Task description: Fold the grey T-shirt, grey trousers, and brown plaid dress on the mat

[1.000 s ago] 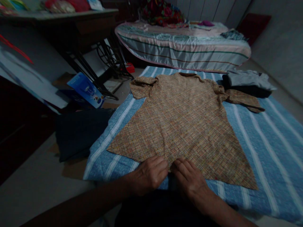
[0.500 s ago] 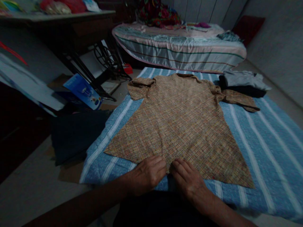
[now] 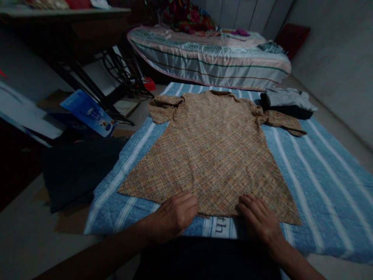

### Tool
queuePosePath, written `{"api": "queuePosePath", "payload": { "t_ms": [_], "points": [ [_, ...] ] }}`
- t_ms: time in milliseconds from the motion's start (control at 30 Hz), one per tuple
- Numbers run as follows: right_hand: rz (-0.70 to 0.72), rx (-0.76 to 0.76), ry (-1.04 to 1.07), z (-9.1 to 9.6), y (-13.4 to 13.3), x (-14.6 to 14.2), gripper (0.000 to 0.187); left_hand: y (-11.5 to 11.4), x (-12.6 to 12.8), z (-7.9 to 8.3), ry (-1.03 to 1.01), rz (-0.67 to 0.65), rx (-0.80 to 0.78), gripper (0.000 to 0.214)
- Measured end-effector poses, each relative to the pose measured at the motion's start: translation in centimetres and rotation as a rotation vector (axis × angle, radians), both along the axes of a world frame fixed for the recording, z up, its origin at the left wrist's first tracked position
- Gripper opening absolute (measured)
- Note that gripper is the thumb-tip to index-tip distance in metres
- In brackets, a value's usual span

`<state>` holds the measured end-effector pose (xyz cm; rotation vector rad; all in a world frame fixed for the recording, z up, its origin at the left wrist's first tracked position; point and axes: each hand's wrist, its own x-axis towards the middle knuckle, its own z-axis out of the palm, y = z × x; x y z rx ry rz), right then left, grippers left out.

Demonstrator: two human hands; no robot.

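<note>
A brown checked long-sleeved shirt [image 3: 215,151] lies spread out, its collar away from me and its wide hem towards me. Its left sleeve is bunched up, while the right one stretches outward. At the hem, left of the middle, my left hand [image 3: 178,213] is closed on the cloth with its fingers curled under. Farther right along the same edge, my right hand [image 3: 259,217] pinches the hem, thumb hidden below. Under the shirt is a blue cloth with white stripes [image 3: 326,175]; some printed letters show between my hands.
Folded grey and black clothes [image 3: 288,101] rest at the far right of the striped cloth. A dark folded garment [image 3: 81,167] and a blue box [image 3: 89,111] are on the left, near a sewing machine table [image 3: 72,15]. Behind stands a covered bed [image 3: 210,58].
My right hand has moved right along the hem, away from my left hand, uncovering the printed letters. My left hand stays on the hem. The whole view has shifted slightly.
</note>
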<state>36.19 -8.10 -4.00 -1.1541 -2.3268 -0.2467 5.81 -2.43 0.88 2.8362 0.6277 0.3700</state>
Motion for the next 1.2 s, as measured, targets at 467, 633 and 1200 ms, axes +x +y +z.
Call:
{"api": "queuePosePath", "payload": {
  "t_ms": [467, 633, 1200],
  "points": [
    [-0.047, -0.078, -0.079, 1.1, -1.4, 6.3, 0.032, 0.0, 0.2, 0.5, -0.002, 0.019, -0.008, 0.017],
    [-0.042, -0.025, -0.088, 1.1, -2.3, 7.1, 0.033, -0.1, 0.3, 0.5, 0.013, -0.007, 0.005, 0.022],
    [-0.058, 0.048, -0.219, -0.9, -2.7, 11.0, 0.032, -0.4, -0.2, 0.5, 0.052, 0.014, 0.013, 0.019]
  ]
}}
